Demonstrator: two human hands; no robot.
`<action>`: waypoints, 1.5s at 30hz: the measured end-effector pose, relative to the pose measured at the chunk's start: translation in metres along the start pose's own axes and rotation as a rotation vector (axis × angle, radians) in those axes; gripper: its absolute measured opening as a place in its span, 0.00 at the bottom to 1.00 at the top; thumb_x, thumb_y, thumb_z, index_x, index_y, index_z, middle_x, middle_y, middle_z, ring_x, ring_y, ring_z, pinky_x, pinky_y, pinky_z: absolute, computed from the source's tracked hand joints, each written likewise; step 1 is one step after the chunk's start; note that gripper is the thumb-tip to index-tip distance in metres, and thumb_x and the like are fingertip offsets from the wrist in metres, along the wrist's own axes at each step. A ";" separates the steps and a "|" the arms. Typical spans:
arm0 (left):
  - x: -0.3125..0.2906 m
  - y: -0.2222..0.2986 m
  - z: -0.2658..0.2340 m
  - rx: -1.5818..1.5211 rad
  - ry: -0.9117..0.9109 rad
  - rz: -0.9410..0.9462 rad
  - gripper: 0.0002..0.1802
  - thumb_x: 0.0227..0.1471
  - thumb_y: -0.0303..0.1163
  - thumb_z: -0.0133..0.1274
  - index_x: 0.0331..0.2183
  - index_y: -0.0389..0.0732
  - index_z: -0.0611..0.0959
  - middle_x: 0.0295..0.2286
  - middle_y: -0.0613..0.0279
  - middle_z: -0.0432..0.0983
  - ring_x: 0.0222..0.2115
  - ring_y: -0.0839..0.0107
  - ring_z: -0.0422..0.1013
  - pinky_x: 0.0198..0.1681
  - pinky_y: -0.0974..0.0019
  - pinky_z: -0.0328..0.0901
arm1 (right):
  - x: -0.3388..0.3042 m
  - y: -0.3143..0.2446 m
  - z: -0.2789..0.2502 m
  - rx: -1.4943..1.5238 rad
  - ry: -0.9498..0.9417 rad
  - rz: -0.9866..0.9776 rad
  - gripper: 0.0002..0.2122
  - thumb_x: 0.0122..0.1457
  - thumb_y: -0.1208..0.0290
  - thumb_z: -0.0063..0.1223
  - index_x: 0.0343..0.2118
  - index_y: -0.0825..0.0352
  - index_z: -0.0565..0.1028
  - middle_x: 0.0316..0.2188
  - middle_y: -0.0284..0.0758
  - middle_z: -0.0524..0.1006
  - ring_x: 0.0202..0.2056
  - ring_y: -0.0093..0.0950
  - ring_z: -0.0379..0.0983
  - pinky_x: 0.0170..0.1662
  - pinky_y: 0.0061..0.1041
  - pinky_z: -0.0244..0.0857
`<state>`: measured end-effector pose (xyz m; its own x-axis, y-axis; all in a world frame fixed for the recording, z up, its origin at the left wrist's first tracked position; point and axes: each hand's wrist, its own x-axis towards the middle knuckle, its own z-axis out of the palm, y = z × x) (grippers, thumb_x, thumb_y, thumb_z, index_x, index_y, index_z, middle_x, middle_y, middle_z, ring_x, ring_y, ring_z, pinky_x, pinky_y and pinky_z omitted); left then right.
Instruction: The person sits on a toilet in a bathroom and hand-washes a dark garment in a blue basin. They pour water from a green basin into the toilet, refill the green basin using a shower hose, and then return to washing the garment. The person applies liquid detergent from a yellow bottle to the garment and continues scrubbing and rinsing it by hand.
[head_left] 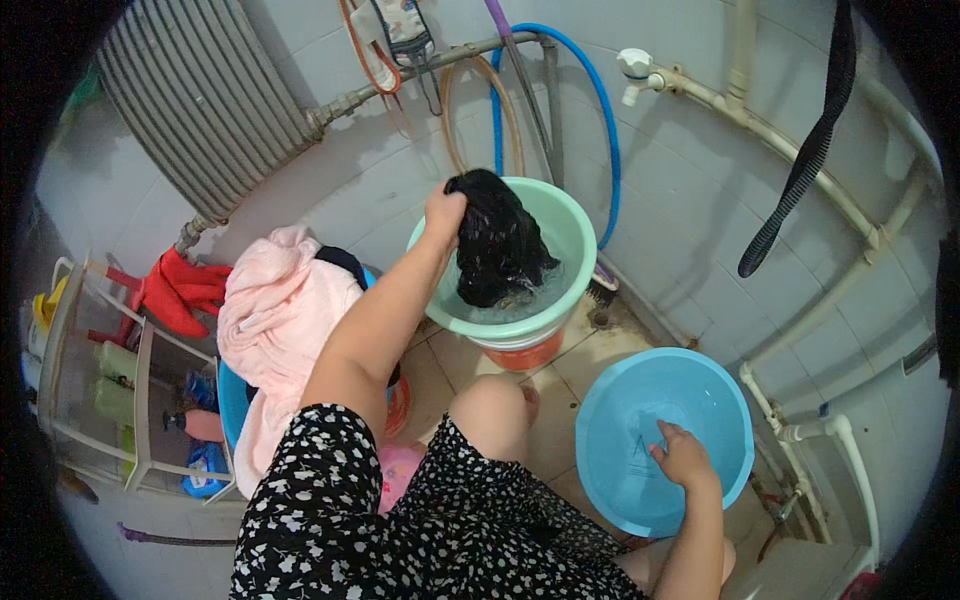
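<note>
My left hand (445,212) is closed on the top of a dark, wet cloth garment (498,240), which hangs bunched from it into a pale green basin (581,232). The garment's lower end reaches the cloudy water inside. Over a light blue basin (612,400) on the right, my right hand (684,456) is held with its thumb and fingers apart and nothing in them. I cannot tell whether it touches the basin's inside.
Under the green basin stands an orange-red bucket (525,352). Pink fabric (285,300) fills a blue tub at left, beside a bottle rack (145,400) with red gloves (180,290). Pipes (750,118), a blue hose (612,130) and a ribbed radiator (205,105) line the walls.
</note>
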<state>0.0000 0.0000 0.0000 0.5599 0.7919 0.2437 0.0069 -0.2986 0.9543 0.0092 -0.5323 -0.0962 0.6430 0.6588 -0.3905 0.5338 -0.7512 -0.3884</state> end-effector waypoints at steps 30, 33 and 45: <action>-0.071 0.002 0.025 -0.869 0.306 -0.128 0.21 0.45 0.18 0.42 0.45 0.33 0.71 0.40 0.55 0.70 0.40 0.65 0.68 0.47 0.65 0.63 | 0.100 -0.156 -0.056 0.567 0.393 -0.445 0.36 0.50 0.75 0.55 0.61 0.66 0.49 0.57 0.45 0.58 0.58 0.38 0.55 0.57 0.35 0.53; -0.068 0.012 0.016 -1.055 0.248 -0.004 0.19 0.48 0.21 0.46 0.45 0.34 0.71 0.40 0.56 0.71 0.39 0.67 0.69 0.45 0.65 0.65 | 0.162 -0.208 -0.068 0.350 0.288 -0.454 0.44 0.47 0.70 0.60 0.61 0.68 0.41 0.60 0.47 0.51 0.59 0.41 0.51 0.59 0.34 0.49; -0.071 0.026 0.019 -1.357 0.096 -0.068 0.19 0.55 0.28 0.45 0.50 0.42 0.68 0.45 0.61 0.66 0.47 0.68 0.64 0.52 0.64 0.60 | 0.316 -0.290 -0.030 0.643 0.339 -0.720 0.28 0.54 0.68 0.52 0.56 0.68 0.57 0.53 0.44 0.62 0.53 0.37 0.61 0.54 0.31 0.57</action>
<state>-0.0240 -0.0743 0.0046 0.5316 0.8340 0.1480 -0.8122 0.4523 0.3685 0.0742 -0.1076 -0.0815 0.4609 0.8237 0.3301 0.5228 0.0486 -0.8511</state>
